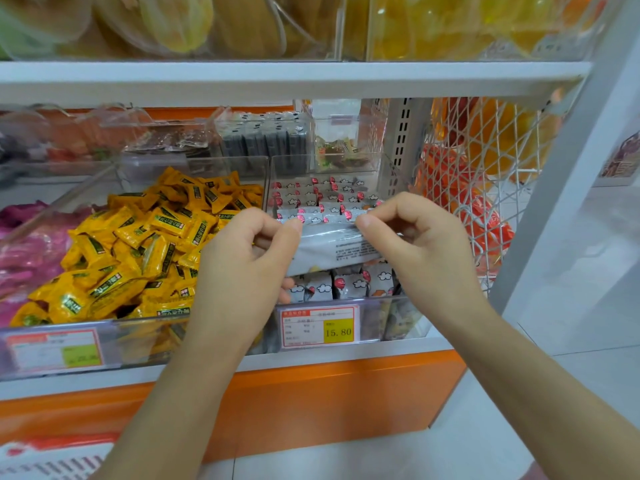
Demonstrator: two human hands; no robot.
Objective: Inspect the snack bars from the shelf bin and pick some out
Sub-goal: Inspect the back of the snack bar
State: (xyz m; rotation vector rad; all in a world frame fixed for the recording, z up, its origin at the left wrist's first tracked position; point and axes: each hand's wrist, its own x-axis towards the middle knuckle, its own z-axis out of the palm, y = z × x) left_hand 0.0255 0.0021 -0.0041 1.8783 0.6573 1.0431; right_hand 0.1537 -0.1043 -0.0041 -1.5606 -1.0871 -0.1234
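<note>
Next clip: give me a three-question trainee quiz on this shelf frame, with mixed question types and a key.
1. True or false: the left hand and right hand both pinch one grey snack bar.
2. The heaped packets left of the hands are: A yellow, B blue, C white.
3. Fill in: the price tag below the held bar reads ___.
Key: 1 true; 2 A; 3 15.80.
</note>
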